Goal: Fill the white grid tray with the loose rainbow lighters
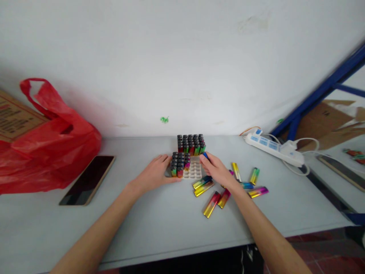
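A white tray [192, 172] with rows of round-edged pockets stands mid-table, its left part filled with upright black-topped lighters [177, 164]. My left hand [155, 173] grips the tray's left side, thumb along the front and fingers behind. Between the fingertips of my right hand [215, 167] is a blue lighter [205, 155], above the tray's right edge; most of it is hidden by the hand. Several shiny lighters in yellow, red, purple, green and blue, among them a red-and-yellow lighter [211, 204], lie scattered beneath and around my right forearm.
Behind the tray stands a full block of upright lighters [191, 144]. To the left are a phone [88, 181] and a red plastic bag [54, 148] against a cardboard box [18, 116]. A white power strip [273, 147] with cables lies at right, near a blue metal frame [322, 85].
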